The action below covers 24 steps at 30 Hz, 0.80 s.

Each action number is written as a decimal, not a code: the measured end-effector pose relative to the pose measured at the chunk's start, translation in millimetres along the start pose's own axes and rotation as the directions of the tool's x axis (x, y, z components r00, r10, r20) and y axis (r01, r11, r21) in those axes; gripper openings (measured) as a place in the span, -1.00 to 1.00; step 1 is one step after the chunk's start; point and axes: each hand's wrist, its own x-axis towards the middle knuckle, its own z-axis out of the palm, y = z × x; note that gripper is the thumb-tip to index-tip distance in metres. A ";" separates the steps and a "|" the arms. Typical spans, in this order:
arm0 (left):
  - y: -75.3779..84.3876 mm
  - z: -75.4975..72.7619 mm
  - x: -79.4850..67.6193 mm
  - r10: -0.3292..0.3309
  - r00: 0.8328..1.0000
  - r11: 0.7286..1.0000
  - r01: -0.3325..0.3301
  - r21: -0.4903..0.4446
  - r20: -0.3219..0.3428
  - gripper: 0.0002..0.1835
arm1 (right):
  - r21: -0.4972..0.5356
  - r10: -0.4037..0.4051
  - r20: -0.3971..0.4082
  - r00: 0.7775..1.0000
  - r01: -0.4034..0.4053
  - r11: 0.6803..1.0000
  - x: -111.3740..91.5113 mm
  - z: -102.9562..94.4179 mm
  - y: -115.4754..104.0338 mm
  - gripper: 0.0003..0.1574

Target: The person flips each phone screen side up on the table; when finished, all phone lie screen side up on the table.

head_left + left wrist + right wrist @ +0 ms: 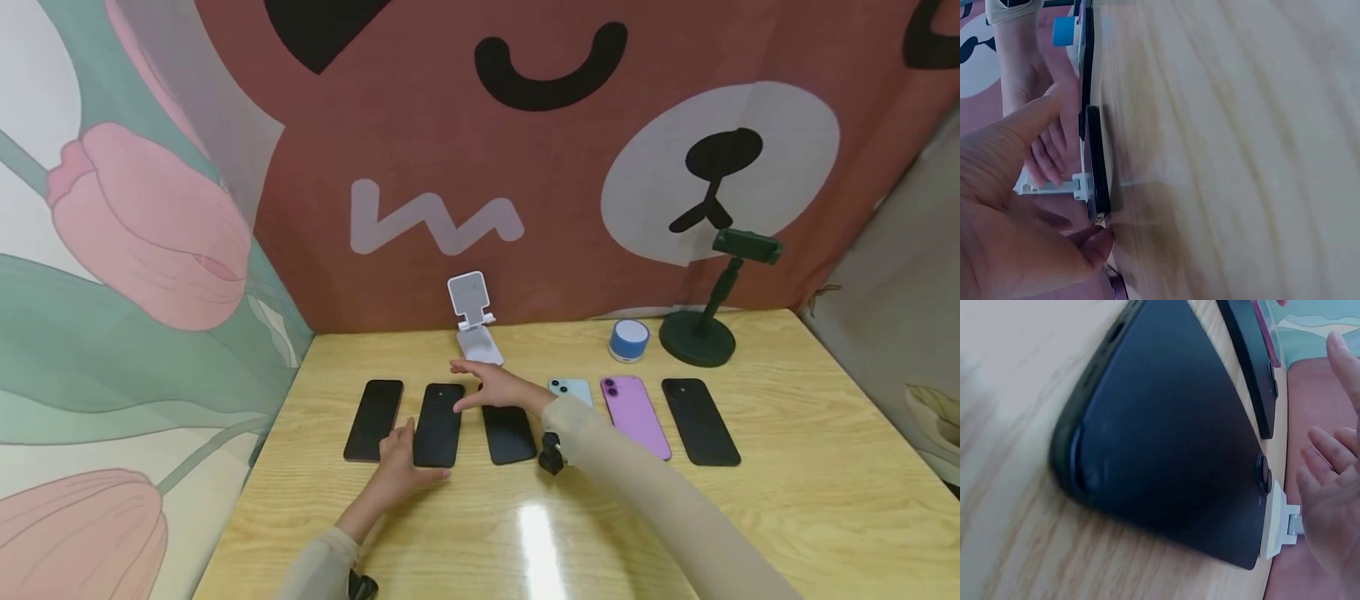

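In the head view my left hand [397, 467] spreads around the lower left corner of a black phone [438, 437], second from the left in a row. Its fingertips overlap the edge of the leftmost dark phone [372, 421], and its thumb lies just below the second phone. My right hand [497, 387] hovers with fingers spread over the top of the third phone [512, 442], a black one, its thumb reaching toward the second phone's right edge. In the right wrist view the right hand [1335, 475] has nothing in its grasp.
Further right lie a light blue phone [576, 390], a purple phone [637, 417] and a black phone [701, 421]. Behind the row stand a white folding phone stand [470, 302], a small blue-and-white cylinder [628, 340] and a dark green phone stand [697, 339]. A printed cloth [420, 283] hangs behind the table.
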 end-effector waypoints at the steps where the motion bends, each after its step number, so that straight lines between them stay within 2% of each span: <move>1: 1.0 1.3 0.2 0.000 1.000 1.000 0.000 0.005 0.006 0.20 | -0.015 -0.001 0.000 1.000 0.001 1.000 -0.5 -0.5 0.8 0.10; 7: 3.1 5.9 1.8 0.021 1.000 0.999 -0.021 0.043 -0.002 0.22 | -0.139 -0.029 0.022 0.999 0.031 0.990 -0.8 -1.8 5.0 0.14; 10: 0.7 7.6 3.2 0.036 0.999 0.998 -0.034 0.060 -0.024 0.20 | -0.258 -0.046 0.050 0.998 0.057 0.964 0.3 0.5 10.6 0.15; 13: -3.2 8.6 5.2 0.045 0.998 0.997 -0.042 0.071 -0.035 0.17 | -0.331 -0.048 0.079 0.996 0.071 0.941 0.2 2.4 15.0 0.14; 24: -7.4 6.9 10.2 0.101 0.994 0.991 -0.097 0.096 -0.037 0.07 | -0.385 -0.021 0.115 0.993 0.064 0.921 2.3 6.1 19.3 0.14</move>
